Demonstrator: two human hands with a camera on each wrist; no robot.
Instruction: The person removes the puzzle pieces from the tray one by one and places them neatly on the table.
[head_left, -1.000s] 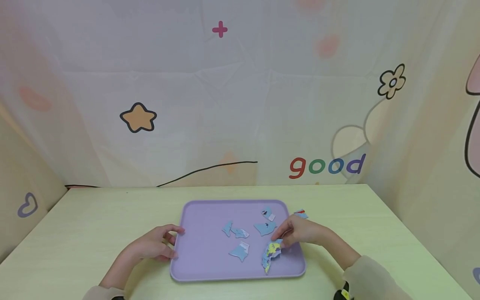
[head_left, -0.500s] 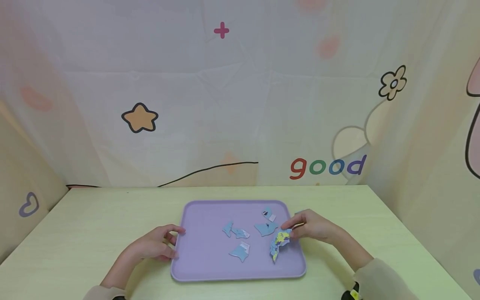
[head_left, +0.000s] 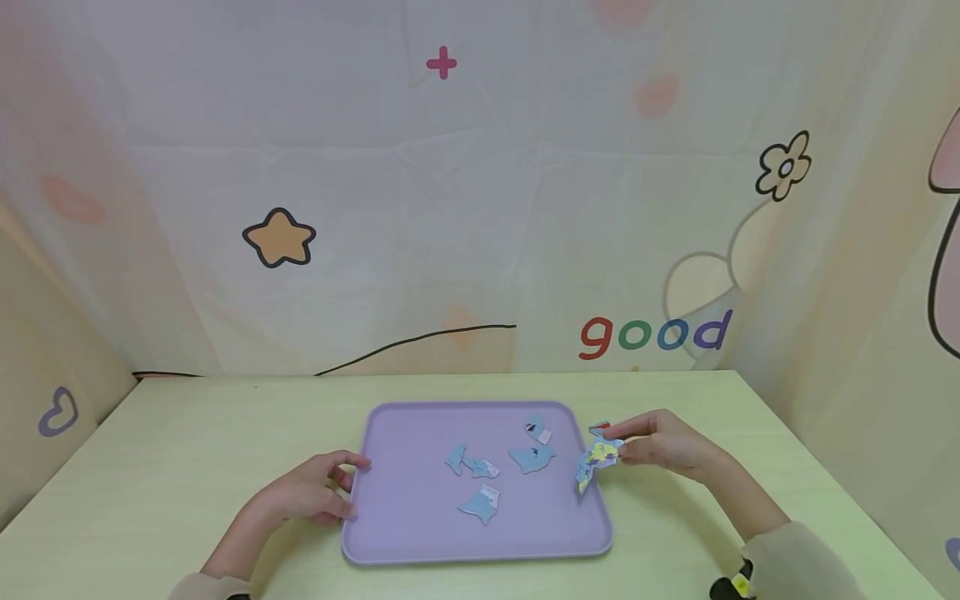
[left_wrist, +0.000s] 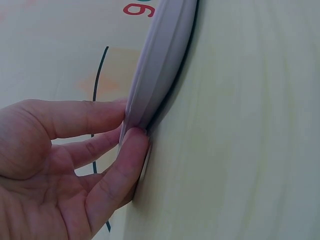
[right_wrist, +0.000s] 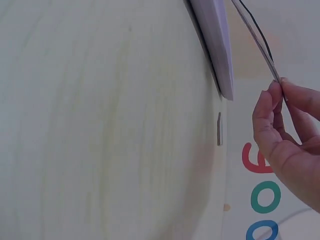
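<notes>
My left hand (head_left: 311, 487) holds the left edge of a lilac tray (head_left: 405, 533), finger and thumb at the rim in the left wrist view. My right hand (head_left: 667, 446) pinches a joined section of puzzle pieces (head_left: 600, 452), light blue with yellow, between thumb and fingers. The section hangs tilted above the tray's right rim; the right wrist view shows it edge-on, raised off the surface. Several light blue puzzle pieces (head_left: 532, 458) lie apart on the tray. Another puzzle piece (head_left: 599, 428), with red on it, sits on the table beside the tray's right edge.
The tray rests on a pale wood-grain table (head_left: 247, 433). A printed cloth backdrop (head_left: 375, 208) hangs behind the table and along its sides.
My right hand has lifted the joined puzzle section and moved it right, from over the tray to its right rim. My left hand and the loose pieces on the tray stay put.
</notes>
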